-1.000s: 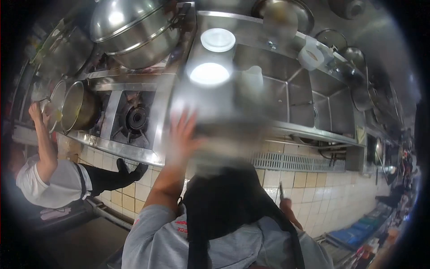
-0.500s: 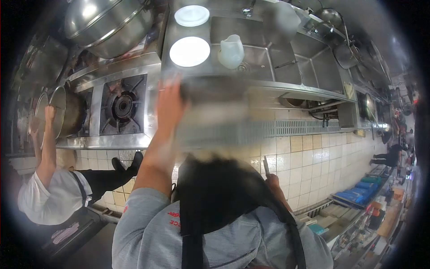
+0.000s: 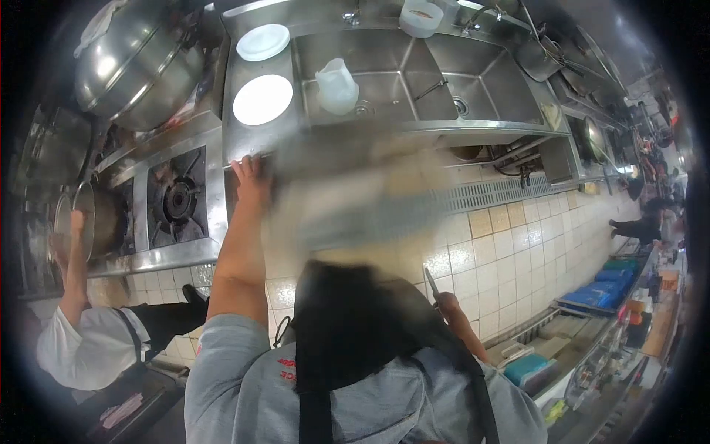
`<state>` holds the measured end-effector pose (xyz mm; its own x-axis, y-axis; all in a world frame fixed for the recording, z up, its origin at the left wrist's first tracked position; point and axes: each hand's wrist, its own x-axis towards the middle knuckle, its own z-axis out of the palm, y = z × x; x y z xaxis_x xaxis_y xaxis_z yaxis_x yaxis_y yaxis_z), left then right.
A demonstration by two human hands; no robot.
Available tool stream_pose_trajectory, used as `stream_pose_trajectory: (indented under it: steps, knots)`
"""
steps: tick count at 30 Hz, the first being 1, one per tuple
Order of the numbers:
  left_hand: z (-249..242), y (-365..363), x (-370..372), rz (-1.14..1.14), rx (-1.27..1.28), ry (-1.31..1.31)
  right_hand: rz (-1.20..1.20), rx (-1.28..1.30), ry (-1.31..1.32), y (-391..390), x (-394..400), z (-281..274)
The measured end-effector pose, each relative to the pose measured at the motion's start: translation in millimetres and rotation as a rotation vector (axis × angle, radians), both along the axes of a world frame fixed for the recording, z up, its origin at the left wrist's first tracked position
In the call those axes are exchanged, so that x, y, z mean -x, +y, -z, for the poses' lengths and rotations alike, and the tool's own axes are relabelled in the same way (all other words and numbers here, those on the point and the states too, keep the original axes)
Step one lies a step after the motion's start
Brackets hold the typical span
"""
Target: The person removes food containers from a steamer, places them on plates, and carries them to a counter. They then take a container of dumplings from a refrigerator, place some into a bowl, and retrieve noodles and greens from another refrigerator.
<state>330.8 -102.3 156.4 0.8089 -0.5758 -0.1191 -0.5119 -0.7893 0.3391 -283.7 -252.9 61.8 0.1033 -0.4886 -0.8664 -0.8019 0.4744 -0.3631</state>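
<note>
My left hand (image 3: 250,179) rests at the front edge of the steel counter (image 3: 248,139), its fingers a little apart and nothing visible in them. Close beyond it lie a round white disc (image 3: 262,100) and a white lid (image 3: 263,42). Low at my right side, my right hand (image 3: 450,305) is closed around the handle of a thin knife-like tool (image 3: 430,281), which points up and left. A translucent white jug (image 3: 337,87) stands in the left basin of the sink (image 3: 384,55). A blurred patch hides the middle of the view, including part of the counter edge.
To the left are a stove burner (image 3: 178,201), a large steel bowl (image 3: 140,63), and another person (image 3: 96,344) holding a big pot (image 3: 107,218). A white container (image 3: 421,18) stands behind the sink. Blue trays (image 3: 599,290) sit on the right. A floor grate runs below the sink.
The view has shifted, showing more of the right sink basin. My left hand has drawn back from beside the disc to the counter's edge. My right hand still holds the thin tool.
</note>
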Motion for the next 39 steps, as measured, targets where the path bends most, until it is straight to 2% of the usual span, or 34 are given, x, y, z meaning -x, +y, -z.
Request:
stream_pose_trajectory:
  steps: [2, 3, 5, 7, 10, 11, 12, 13, 14, 16, 19, 23, 25, 27, 28, 29, 30, 31, 32, 34, 36, 39]
  knots:
    - [31, 7, -14, 0.103, 0.003, -0.217, -0.198, 0.088, -0.041, 12, 27, 23]
    - [18, 5, -9, 0.104, -0.02, -0.186, -0.227, 0.089, 0.002, 16, 23, 15]
    - [32, 4, -18, 0.112, -0.019, -0.191, -0.252, 0.075, 0.056, 22, 21, 9]
    - [24, 3, -17, 0.122, -0.03, -0.197, -0.341, 0.053, 0.108, 21, 18, 9]
    - [19, -2, -15, 0.041, -0.056, -0.086, -0.233, 0.079, 0.067, 20, 20, 17]
    - [27, 0, -20, 0.063, -0.054, -0.11, -0.288, 0.101, 0.012, 15, 32, 44]
    - [27, 0, -21, 0.064, -0.066, -0.113, -0.243, 0.092, -0.003, 13, 30, 47]
    - [27, 0, -22, 0.065, -0.078, -0.116, -0.197, 0.082, -0.018, 12, 23, 41]
    - [27, -1, -23, 0.066, -0.09, -0.119, -0.05, 0.04, 0.01, 8, 15, 34]
    - [19, -2, -20, 0.072, -0.051, -0.08, -0.071, 0.023, 0.02, 1, 3, 23]
    - [16, -3, -18, 0.064, -0.059, -0.092, 0.054, -0.029, -0.006, -4, -5, 18]
    - [18, -1, -21, 0.074, -0.018, -0.078, 0.024, -0.021, -0.044, -6, -8, 8]
    - [14, -3, -17, 0.059, 0.0, -0.071, -0.203, 0.036, 0.032, -7, -9, 4]
    - [18, -3, -17, 0.065, 0.02, -0.086, -0.151, 0.004, 0.039, -6, -10, 0]
    - [24, -1, -20, 0.075, 0.04, -0.101, -0.096, -0.028, 0.045, -4, -9, -2]
    - [53, 6, -28, 0.063, 0.039, -0.108, -0.228, 0.024, -0.011, -6, 8, 24]
    - [82, 12, -46, 0.125, 0.1, -0.263, -0.354, 0.087, -0.066, -8, 24, 49]
    - [110, 19, -62, 0.177, 0.153, -0.429, -0.374, 0.083, -0.058, -9, 23, 50]
    - [117, 20, -64, 0.174, 0.158, -0.477, -0.395, 0.08, -0.051, -10, 21, 48]
    - [87, 19, -44, 0.132, 0.114, -0.448, -0.418, 0.078, -0.048, -20, 1, 29]
    - [51, 8, -26, 0.083, 0.049, -0.358, -0.315, 0.027, 0.02, -20, -18, -1]
    - [31, 5, -19, 0.065, 0.008, -0.316, -0.306, 0.056, 0.034, -25, -32, -9]
